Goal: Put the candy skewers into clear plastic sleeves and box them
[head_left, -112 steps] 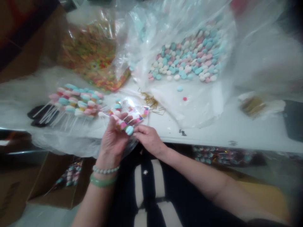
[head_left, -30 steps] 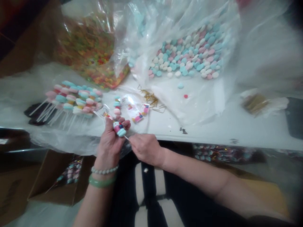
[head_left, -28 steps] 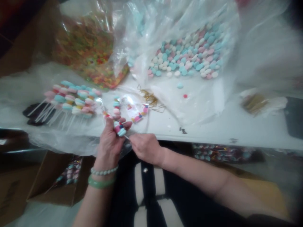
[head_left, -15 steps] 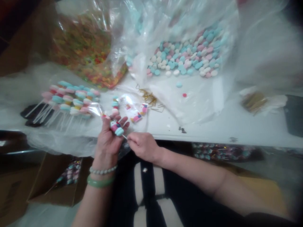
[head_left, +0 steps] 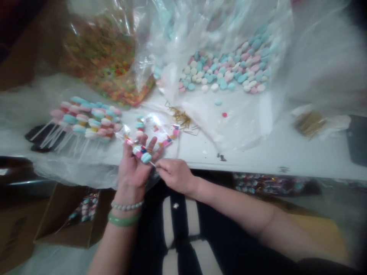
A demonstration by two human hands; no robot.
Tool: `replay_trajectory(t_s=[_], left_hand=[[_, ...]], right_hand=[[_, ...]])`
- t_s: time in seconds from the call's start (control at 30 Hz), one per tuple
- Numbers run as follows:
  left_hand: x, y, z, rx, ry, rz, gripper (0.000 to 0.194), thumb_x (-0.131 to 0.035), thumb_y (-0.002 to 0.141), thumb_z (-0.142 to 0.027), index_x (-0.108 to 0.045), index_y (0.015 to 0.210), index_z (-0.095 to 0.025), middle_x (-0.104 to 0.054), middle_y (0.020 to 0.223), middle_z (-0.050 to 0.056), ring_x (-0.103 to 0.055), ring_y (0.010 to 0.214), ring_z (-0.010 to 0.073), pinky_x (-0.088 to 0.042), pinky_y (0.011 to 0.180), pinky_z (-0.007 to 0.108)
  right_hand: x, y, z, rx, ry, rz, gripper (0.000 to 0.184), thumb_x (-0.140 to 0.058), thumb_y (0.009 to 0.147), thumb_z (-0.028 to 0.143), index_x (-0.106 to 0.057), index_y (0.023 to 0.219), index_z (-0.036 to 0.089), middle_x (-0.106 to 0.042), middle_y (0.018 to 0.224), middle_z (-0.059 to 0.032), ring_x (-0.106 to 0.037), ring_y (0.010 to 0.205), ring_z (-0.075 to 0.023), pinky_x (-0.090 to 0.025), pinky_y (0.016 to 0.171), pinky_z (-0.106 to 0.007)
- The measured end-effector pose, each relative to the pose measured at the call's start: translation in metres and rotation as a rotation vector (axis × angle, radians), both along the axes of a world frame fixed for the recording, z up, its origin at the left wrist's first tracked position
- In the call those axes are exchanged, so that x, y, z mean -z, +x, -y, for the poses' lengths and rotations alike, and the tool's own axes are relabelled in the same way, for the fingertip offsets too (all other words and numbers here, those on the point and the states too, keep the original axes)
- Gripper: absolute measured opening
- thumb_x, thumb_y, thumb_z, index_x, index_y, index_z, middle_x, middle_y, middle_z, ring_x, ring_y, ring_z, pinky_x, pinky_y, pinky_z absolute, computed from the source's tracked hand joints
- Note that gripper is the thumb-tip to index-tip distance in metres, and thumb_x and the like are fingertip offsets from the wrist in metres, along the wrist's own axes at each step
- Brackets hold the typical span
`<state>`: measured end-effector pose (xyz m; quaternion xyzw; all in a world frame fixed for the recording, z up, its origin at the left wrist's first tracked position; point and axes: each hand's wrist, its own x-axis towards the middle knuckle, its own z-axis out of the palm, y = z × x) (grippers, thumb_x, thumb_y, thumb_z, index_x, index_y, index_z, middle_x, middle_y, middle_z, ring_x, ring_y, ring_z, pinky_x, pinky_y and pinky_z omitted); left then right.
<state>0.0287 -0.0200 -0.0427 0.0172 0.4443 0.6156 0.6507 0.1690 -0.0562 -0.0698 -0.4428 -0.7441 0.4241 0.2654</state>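
A marshmallow-candy skewer (head_left: 145,157) in a clear printed bag rests across the palm of my left hand (head_left: 133,168), which is open, palm up, its fingers spread. My right hand (head_left: 173,172) is closed, pinching the skewer's white stick at its lower end. Just beyond my left fingers, another candy skewer (head_left: 139,124) lies on the table beside clear printed bags (head_left: 168,139). To the left, a pile of similar candy skewers (head_left: 88,118) has its white sticks pointing toward me.
Gold wire ties (head_left: 182,116) lie behind the bags. Large plastic bags hold gummy candies (head_left: 114,72) and pastel candies (head_left: 223,72). More gold ties (head_left: 309,123) sit at the right. Below the table edge (head_left: 258,170), a cardboard box (head_left: 63,225) contains wrapped skewers.
The fingers of my left hand have spread wider under the bagged skewer. My right hand keeps its pinch on the stick and has barely moved.
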Motion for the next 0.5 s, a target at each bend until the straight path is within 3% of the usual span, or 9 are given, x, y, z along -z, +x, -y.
replay_trajectory(t_s=[0.1,0.2,0.33,0.5], left_hand=[[-0.002,-0.001,0.002,0.080,-0.017,-0.046,0.029,-0.052,0.098,-0.042,-0.067,0.085,-0.021,-0.075,0.085,0.004,-0.071,0.098,0.0265,-0.059,0.090,0.046],[-0.003,-0.007,0.004,0.160,-0.048,-0.113,0.030,-0.054,0.097,-0.041,-0.068,0.084,-0.018,-0.073,0.079,0.007,-0.073,0.088,0.0244,-0.060,0.085,0.041],[0.000,-0.013,0.005,0.066,-0.094,-0.155,0.026,-0.053,0.099,-0.030,-0.068,0.085,-0.014,-0.073,0.077,0.007,-0.073,0.078,0.0205,-0.061,0.084,0.039],[0.006,-0.007,0.002,-0.043,-0.060,-0.076,0.030,-0.047,0.102,-0.032,-0.068,0.088,-0.015,-0.073,0.082,0.005,-0.073,0.086,0.0189,-0.058,0.090,0.037]], right_hand=[[0.001,0.001,0.000,0.005,0.032,0.047,0.016,-0.052,0.094,0.020,-0.062,0.082,0.018,-0.068,0.081,-0.0024,-0.059,0.075,-0.0146,-0.036,0.068,-0.026],[-0.001,0.005,-0.004,0.045,-0.061,-0.018,0.015,-0.055,0.092,0.018,-0.063,0.080,0.019,-0.066,0.077,0.0004,-0.058,0.073,-0.0135,-0.036,0.068,-0.025],[-0.007,0.012,-0.011,0.098,-0.245,-0.163,0.014,-0.058,0.089,0.016,-0.064,0.077,0.020,-0.060,0.068,0.0049,-0.057,0.069,-0.0120,-0.036,0.067,-0.023],[-0.012,0.013,-0.010,0.064,-0.254,-0.165,0.016,-0.056,0.091,0.017,-0.063,0.076,0.020,-0.058,0.063,0.0051,-0.057,0.068,-0.0118,-0.036,0.065,-0.022]])
